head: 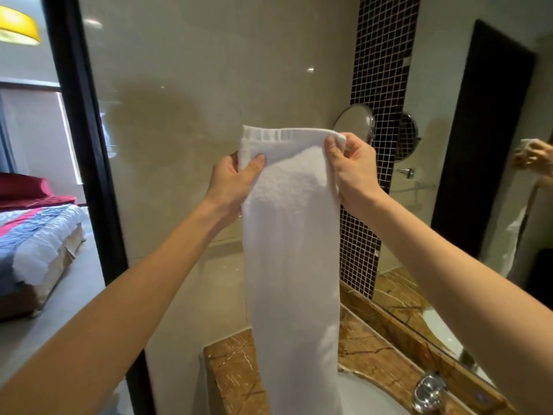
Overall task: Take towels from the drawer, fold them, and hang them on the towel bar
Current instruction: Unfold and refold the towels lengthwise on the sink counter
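A long white towel point(291, 250), folded lengthwise into a narrow strip, hangs straight down in front of the beige wall, above the counter. My left hand point(232, 179) pinches its upper left edge, thumb on the front. At the top right corner, my right hand point(351, 169) pinches the towel between thumb and fingers. The towel's lower end drops out of view at the bottom, over the sink. I cannot make out a towel bar behind the towel, and no drawer is in view.
A brown marble counter point(236, 372) with a white sink point(368, 396) and chrome tap point(428, 390) lies below. A round wall mirror point(354, 121) and dark mosaic strip point(377, 85) stand right. A large mirror point(493, 175) fills the right. A doorway at left shows a bed point(33, 232).
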Demonstrator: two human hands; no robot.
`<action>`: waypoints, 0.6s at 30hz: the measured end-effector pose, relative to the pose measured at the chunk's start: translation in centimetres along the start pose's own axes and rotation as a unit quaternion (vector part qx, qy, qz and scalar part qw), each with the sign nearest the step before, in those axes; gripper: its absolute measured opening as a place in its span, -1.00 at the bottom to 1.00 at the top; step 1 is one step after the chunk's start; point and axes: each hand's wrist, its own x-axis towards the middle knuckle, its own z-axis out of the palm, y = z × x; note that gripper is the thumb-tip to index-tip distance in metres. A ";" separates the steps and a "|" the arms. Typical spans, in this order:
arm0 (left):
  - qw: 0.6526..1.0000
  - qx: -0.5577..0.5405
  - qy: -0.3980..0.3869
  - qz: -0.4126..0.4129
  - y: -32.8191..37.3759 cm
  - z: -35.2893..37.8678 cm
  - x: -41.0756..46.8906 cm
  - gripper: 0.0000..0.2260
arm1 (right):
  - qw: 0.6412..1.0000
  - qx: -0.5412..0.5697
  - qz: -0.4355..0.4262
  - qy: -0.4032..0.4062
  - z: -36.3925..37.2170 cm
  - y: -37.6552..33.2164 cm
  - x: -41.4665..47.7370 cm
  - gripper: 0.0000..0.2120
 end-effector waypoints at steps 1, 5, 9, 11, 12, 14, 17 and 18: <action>1.000 -0.002 -0.005 -0.002 0.2 0.0 -0.2 -0.93 | 1.000 0.006 0.002 0.001 -0.1 -0.2 -0.3 -0.86; 0.998 -0.024 -0.050 -0.013 1.5 -0.3 -1.0 -0.92 | 0.999 0.031 0.031 0.000 -0.7 -1.0 -1.2 -0.83; 0.996 -0.028 -0.079 0.012 2.9 -0.2 -1.9 -0.92 | 0.996 0.062 0.058 -0.017 -1.3 -2.2 -2.1 -0.74; 0.996 -0.024 -0.078 0.017 3.4 0.2 -2.3 -0.91 | 0.996 0.066 0.059 -0.015 -1.5 -2.7 -2.3 -0.72; 0.997 -0.022 -0.078 0.015 3.6 0.3 -2.4 -0.90 | 0.996 0.066 0.058 -0.013 -1.6 -2.8 -2.4 -0.70; 0.997 -0.018 -0.075 0.008 3.7 0.6 -2.5 -0.89 | 0.996 0.061 0.062 -0.006 -1.8 -2.9 -2.5 -0.68; 0.997 -0.011 -0.072 -0.003 3.1 1.1 -2.5 -0.88 | 0.995 0.063 0.073 -0.003 -2.2 -2.2 -2.5 -0.76; 0.998 -0.007 -0.067 -0.008 2.6 1.1 -2.5 -0.88 | 0.995 0.060 0.079 -0.002 -2.4 -1.8 -2.5 -0.79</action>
